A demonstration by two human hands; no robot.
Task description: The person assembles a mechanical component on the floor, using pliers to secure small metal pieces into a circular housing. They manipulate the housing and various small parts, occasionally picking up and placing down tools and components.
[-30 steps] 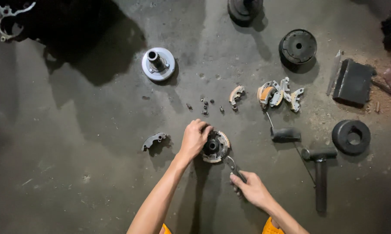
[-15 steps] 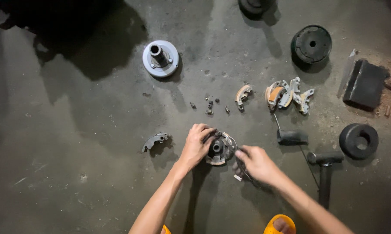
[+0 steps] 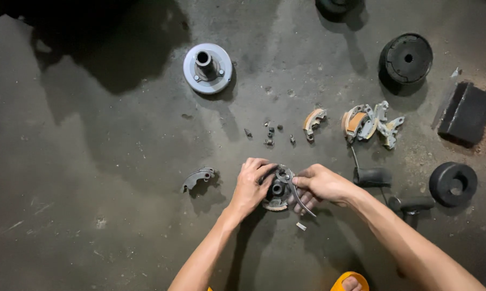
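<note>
A round metal clutch plate (image 3: 275, 197) lies on the concrete floor in front of me. My left hand (image 3: 250, 187) grips its left side and holds it down. My right hand (image 3: 321, 185) holds a pair of metal pliers (image 3: 290, 186), whose jaws rest on the top of the plate near its dark centre hole. The pliers' handles stick out below my right palm.
A curved shoe piece (image 3: 198, 177) lies left of the plate. Small bolts (image 3: 269, 134), a clutch shoe (image 3: 313, 120) and more shoes (image 3: 368, 123) lie beyond. A grey hub disc (image 3: 207, 67), black round parts (image 3: 406, 58) (image 3: 453, 183), a black block (image 3: 464, 113) and a handled tool (image 3: 411, 204) sit around.
My right hand has come up from below the plate with the pliers and set their jaws on the plate. My left hand has stayed on the plate.
</note>
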